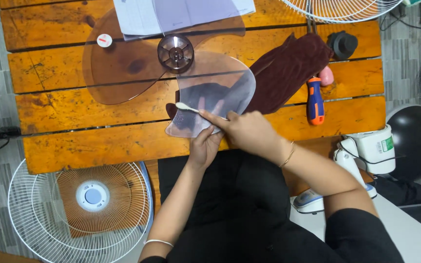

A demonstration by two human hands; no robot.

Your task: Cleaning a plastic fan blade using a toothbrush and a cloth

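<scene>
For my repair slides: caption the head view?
Right hand brushes a clear fan blade with a toothbrush; left hand steadies it.

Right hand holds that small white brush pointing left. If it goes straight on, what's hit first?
Likely nothing solid: the right hand points its brush left along the clear fan blade, then bare wooden table. Depth unclear.

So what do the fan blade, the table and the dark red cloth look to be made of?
Fan blade: clear, smoke-tinted plastic, glossy; the table planks show through it. Table: wooden planks with an orange varnish, worn, with dark stains and gaps between the boards. Dark red cloth: soft fabric, matte and plush, perhaps velvet or microfibre; it lies in folds.
</scene>
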